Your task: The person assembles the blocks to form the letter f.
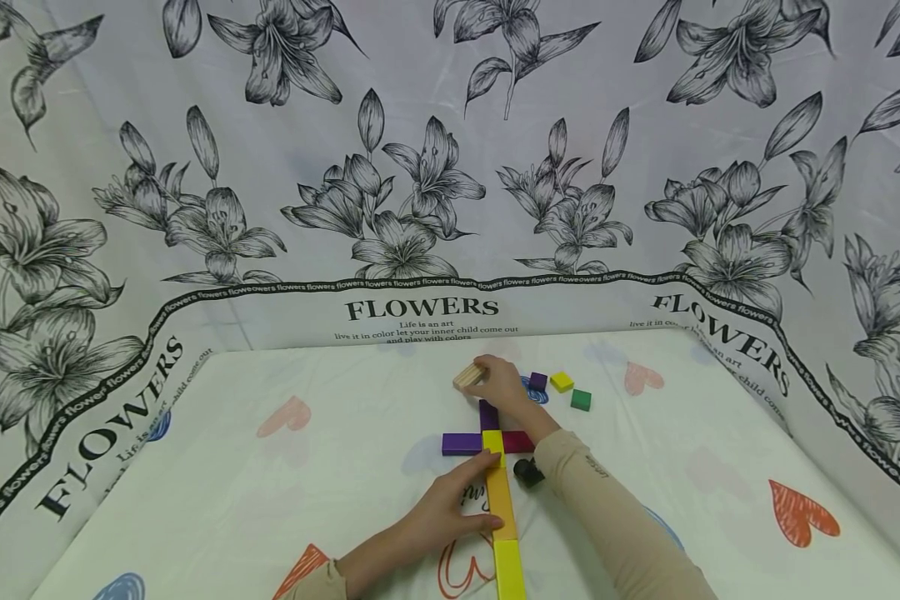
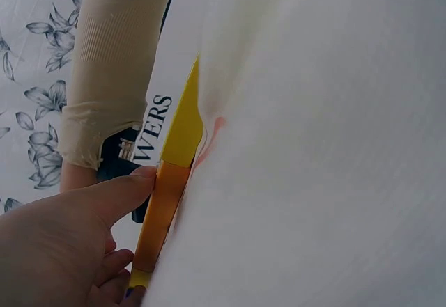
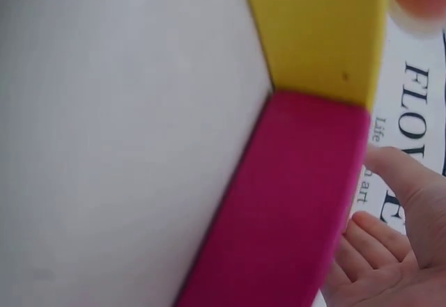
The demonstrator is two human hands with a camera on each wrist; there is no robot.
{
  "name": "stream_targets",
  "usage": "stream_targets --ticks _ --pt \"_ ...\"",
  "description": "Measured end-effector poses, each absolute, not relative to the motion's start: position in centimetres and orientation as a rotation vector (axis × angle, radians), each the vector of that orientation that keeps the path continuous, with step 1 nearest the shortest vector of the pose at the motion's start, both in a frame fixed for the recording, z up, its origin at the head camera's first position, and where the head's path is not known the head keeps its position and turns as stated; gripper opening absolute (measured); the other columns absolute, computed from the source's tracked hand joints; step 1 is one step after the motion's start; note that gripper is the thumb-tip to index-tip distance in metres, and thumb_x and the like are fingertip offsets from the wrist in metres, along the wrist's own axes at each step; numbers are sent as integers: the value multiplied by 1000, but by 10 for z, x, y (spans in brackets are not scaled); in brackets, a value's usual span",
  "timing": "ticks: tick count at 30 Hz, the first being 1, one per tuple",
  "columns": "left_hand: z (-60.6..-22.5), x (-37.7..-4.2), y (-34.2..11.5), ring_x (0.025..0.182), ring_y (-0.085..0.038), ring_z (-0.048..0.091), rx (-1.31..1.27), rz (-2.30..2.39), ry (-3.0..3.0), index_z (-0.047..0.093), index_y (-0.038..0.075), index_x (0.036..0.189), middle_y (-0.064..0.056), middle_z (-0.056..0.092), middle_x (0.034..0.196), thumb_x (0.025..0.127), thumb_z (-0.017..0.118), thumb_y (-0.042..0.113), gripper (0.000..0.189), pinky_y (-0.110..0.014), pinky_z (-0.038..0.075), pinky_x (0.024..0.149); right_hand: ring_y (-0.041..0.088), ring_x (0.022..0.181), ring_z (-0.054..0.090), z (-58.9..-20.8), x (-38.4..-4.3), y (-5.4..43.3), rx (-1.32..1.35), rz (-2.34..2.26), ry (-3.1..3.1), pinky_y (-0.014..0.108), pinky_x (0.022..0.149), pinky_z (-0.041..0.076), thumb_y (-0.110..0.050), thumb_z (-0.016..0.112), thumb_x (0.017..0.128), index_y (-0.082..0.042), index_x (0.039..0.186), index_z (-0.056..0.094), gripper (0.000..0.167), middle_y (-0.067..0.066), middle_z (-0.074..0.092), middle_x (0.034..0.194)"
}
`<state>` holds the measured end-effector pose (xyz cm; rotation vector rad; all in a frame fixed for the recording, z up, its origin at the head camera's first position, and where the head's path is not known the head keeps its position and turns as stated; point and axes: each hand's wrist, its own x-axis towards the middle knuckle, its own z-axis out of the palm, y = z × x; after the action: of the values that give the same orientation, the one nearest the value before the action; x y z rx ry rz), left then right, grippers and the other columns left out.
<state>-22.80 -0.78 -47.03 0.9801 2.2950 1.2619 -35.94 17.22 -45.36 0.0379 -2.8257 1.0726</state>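
Note:
My right hand point(image 1: 504, 385) reaches to the far part of the table and pinches light, unpainted wooden blocks point(image 1: 463, 377) between fingers and thumb. My left hand point(image 1: 442, 504) lies along the left side of a row of blocks, fingers on a small yellow block point(image 1: 492, 437) and thumb against an orange block point(image 1: 501, 500). A longer yellow block point(image 1: 508, 571) continues the row toward me. Across its far part, a purple block point(image 1: 461, 444) extends left and a magenta block point(image 3: 293, 195) right. Another purple block point(image 1: 488, 414) points away, partly under my right hand.
Beyond my right wrist lie a dark purple cube point(image 1: 538, 382), a yellow block point(image 1: 562, 382) and a green block point(image 1: 581, 400). A black object point(image 1: 527, 472) shows beside my right sleeve. Flower-printed cloth point(image 1: 420, 208) hangs behind the table point(image 1: 232, 467).

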Motion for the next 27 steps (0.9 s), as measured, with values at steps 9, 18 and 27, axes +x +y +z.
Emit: stream_targets --ticks 9,18,27 --pt "-469 -228 -7 147 -22 33 988 1248 2310 36 25 150 6 40 155 84 74 40 77 -48 31 120 29 124 58 -447 -356 186 22 1166 -2818 42 107 49 -24 78 82 -6 134 57 59 11 61 135" --pt "-468 -228 -8 147 -22 32 977 1239 2312 36 26 150 6 39 156 85 73 41 77 -48 30 120 30 126 58 -447 -349 198 2 1201 -2805 43 106 50 -25 78 82 -6 135 56 60 11 61 135" --pt "-468 -228 -7 147 -21 32 953 1239 2306 36 28 150 7 40 155 84 74 40 77 -49 29 120 31 124 59 -445 -343 206 1 1188 -2807 44 104 52 -29 79 82 -7 134 58 60 11 62 135"
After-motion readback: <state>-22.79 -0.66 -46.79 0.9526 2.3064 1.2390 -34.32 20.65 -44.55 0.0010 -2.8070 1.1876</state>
